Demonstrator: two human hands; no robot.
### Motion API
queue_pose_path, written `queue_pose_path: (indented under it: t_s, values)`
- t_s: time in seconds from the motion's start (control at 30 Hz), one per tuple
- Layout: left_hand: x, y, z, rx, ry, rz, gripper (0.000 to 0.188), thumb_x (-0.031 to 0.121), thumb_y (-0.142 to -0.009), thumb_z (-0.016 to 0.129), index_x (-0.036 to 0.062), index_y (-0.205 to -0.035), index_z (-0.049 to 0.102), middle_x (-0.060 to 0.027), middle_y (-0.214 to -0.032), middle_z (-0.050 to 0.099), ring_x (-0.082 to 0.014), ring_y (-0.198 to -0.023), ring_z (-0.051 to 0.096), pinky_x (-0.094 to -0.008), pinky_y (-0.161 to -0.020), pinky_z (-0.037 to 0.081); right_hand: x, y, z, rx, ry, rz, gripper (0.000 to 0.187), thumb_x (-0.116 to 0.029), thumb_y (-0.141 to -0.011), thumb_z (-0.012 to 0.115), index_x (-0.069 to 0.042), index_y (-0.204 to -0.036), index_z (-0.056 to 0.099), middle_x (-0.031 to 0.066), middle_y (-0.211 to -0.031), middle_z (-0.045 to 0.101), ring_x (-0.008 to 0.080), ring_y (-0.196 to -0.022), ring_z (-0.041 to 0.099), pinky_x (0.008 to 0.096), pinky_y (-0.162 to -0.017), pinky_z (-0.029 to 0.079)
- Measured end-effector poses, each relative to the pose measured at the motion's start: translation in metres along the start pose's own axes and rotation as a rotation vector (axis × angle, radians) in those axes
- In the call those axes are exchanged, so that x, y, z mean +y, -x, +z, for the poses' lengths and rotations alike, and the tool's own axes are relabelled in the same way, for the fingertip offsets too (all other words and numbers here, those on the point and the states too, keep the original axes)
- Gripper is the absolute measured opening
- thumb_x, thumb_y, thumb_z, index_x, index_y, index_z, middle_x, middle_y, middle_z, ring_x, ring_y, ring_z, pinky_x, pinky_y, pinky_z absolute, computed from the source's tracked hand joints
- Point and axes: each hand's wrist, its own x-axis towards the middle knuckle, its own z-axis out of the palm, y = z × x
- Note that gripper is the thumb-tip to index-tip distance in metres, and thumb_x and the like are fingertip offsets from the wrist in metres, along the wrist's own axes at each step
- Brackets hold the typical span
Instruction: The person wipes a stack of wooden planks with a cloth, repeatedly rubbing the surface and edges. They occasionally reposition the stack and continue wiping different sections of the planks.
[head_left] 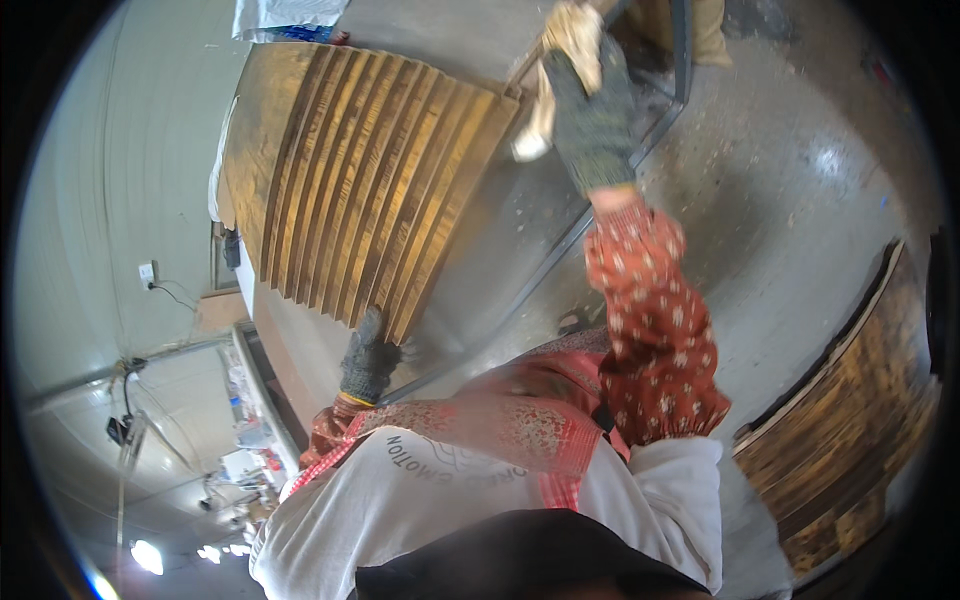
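Note:
Several brown-yellow wooden boards lie overlapped like steps at the left, their long edges forming a row of ridges. My left hand, in a dark grey knitted glove, is at the near end of these boards, its fingers around the corner of the nearest one. Beyond their far right corner, my right hand reaches out in a grey-green glove. It is closed on a bunched cream cloth, and a pale end hangs beside the glove, blurred by motion. The fingers of this hand are partly hidden by the cloth.
A dark metal frame stands by my right hand, with a long rail running toward me. At the lower right is another dark-streaked wooden panel. White plastic wrapping lies at the far left, near a pale wall.

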Motion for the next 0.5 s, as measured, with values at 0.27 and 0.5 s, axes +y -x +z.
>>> queue_pose_path:
  t_s: [0.27, 0.5]
  values:
    - [0.117, 0.05, 0.035, -0.474, -0.51, 0.087, 0.027, 0.024, -0.094, 0.066, -0.0009, -0.103, 0.067, -0.0058, -0.08, 0.067, -0.0119, -0.07, 0.064, -0.0272, -0.065, 0.052, -0.006, 0.004, -0.078, -0.451, -0.21, 0.258, 0.038, -0.018, -0.102, 0.051, 0.001, -0.135, 0.05, 0.0104, -0.121, 0.062, 0.0201, -0.106, 0.061, 0.0319, -0.086, 0.054]
    - [0.207, 0.012, 0.104, -0.314, -0.417, 0.339, 0.025, 0.017, -0.092, 0.067, 0.0003, -0.111, 0.066, -0.006, -0.094, 0.069, -0.0122, -0.088, 0.063, -0.0285, -0.081, 0.051, -0.047, -0.049, -0.086, -0.823, -0.393, 0.45, 0.047, -0.027, -0.101, 0.052, -0.005, -0.142, 0.042, 0.0099, -0.129, 0.054, 0.0163, -0.115, 0.055, 0.0309, -0.092, 0.049]
